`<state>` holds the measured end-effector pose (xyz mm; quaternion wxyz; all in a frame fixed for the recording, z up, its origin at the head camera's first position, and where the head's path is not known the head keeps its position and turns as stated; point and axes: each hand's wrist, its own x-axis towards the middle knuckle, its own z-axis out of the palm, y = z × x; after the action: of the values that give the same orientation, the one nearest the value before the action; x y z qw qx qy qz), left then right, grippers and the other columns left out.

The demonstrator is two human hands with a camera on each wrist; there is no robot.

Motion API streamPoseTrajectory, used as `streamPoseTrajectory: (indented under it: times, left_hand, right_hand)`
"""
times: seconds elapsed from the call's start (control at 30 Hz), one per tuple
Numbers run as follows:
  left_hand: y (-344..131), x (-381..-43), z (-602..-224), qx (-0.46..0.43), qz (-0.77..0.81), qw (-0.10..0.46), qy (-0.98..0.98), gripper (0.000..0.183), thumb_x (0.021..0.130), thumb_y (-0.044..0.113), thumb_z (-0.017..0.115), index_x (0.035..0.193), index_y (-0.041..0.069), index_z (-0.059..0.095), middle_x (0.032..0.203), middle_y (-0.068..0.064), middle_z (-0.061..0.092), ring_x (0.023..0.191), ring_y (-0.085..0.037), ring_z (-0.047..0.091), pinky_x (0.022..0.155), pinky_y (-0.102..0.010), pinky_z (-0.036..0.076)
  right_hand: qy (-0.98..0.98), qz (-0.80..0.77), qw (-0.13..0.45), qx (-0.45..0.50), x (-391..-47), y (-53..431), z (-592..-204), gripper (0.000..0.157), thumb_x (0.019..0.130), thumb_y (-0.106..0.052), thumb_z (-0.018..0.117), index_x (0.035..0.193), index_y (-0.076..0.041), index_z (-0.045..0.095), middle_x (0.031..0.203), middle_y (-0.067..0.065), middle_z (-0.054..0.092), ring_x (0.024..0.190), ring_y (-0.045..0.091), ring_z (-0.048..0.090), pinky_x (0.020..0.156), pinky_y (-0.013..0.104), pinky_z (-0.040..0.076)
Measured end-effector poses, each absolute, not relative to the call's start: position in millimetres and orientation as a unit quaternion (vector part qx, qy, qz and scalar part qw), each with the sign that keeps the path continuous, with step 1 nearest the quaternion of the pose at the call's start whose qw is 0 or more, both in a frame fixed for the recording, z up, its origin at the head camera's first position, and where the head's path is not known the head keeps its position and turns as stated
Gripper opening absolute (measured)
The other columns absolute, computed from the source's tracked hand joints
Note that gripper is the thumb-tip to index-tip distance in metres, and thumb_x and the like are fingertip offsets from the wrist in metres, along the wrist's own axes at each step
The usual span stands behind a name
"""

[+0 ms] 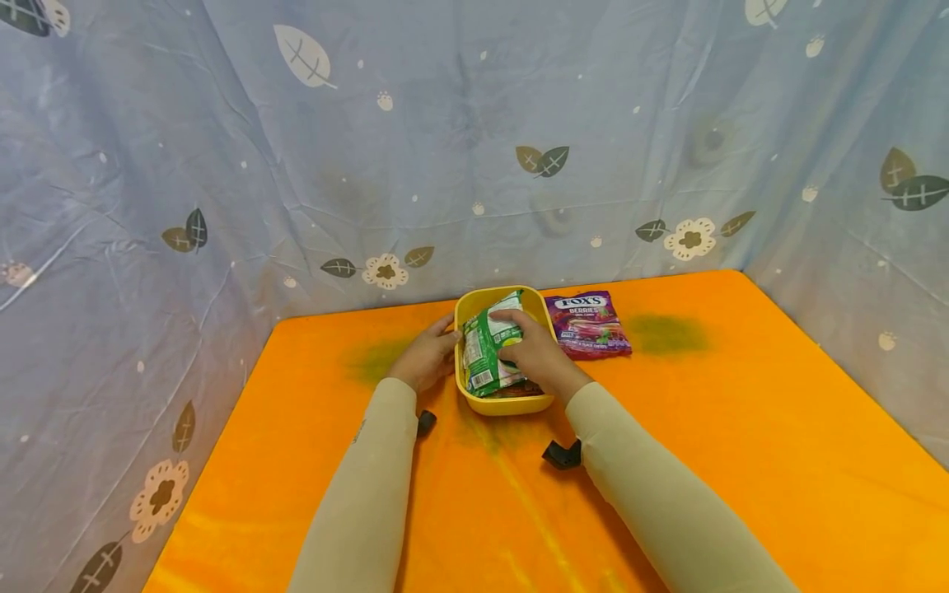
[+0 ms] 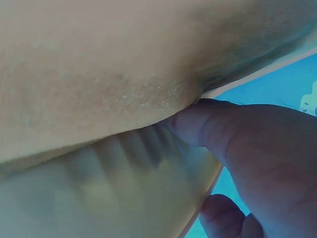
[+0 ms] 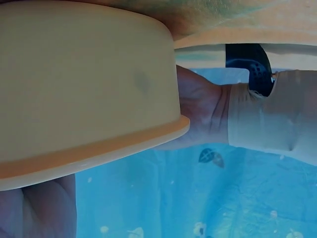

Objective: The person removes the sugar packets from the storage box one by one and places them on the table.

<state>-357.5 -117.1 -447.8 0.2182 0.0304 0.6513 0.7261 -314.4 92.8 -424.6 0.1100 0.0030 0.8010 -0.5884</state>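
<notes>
A yellow plastic tub with rounded corners [image 1: 507, 406] is placed between the 2 hands, and its left wall is touched by the fingers of the left hand [image 1: 425, 360]. Those fingers are brought up to the rim from outside; how far they are curled cannot be told, since they are partly hidden. Inside the tub, a green-and-white snack packet [image 1: 482, 362] is covered in part by the right hand [image 1: 539, 356]. The right thumb and forefinger are spread apart on its surface, with part of the packet shown between them; whether it is pinched or only pressed cannot be told. The packet is tilted, its upper end raised toward the far rim, beyond the right fingers. Nearer than these fingers, something brownish [image 1: 522, 390] is partly covered by the packet's lower edge. A purple FOX'S Berries candy packet [image 1: 593, 325] is laid flat to the right of the right fingers, just beside the tub. Everything is carried by a bench covered in orange cloth [image 1: 741, 395]. Both arms are covered by beige sleeves [image 1: 660, 486], and 1 black device [image 1: 563, 455] is seen at each wrist. Beyond the fingers, a leaf-and-flower-printed curtain [image 1: 445, 107] is hung.
</notes>
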Motion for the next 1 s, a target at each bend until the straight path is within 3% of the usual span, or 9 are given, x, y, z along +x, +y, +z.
streamPoseTrajectory:
  times: [0.63, 1.0]
  left_hand:
    - [-117, -357, -447, 0.038, 0.738, 0.225, 0.635, 0.053, 0.102, 0.022, 0.047, 0.151, 0.027, 0.027, 0.136, -0.005, 0.050, 0.116, -0.024, 0.055, 0.093, -0.043, 0.046]
    - [-117, -358, -450, 0.036, 0.741, 0.224, 0.632, 0.058, 0.099, 0.024, 0.054, 0.151, 0.029, 0.029, 0.133, -0.005, 0.053, 0.113, -0.024, 0.058, 0.091, -0.041, 0.048]
  right_hand:
    - [0.737, -0.671, 0.078, -0.028, -310, 98, -424, 0.058, 0.090, -0.008, 0.066, 0.128, -0.050, 0.053, 0.131, 0.003, 0.044, 0.100, 0.030, 0.060, 0.072, 0.041, 0.056]
    - [0.713, -0.696, 0.057, -0.065, -293, 102, -406, 0.056, 0.093, -0.006, 0.062, 0.138, -0.037, 0.049, 0.141, 0.004, 0.038, 0.107, 0.029, 0.058, 0.080, 0.039, 0.054]
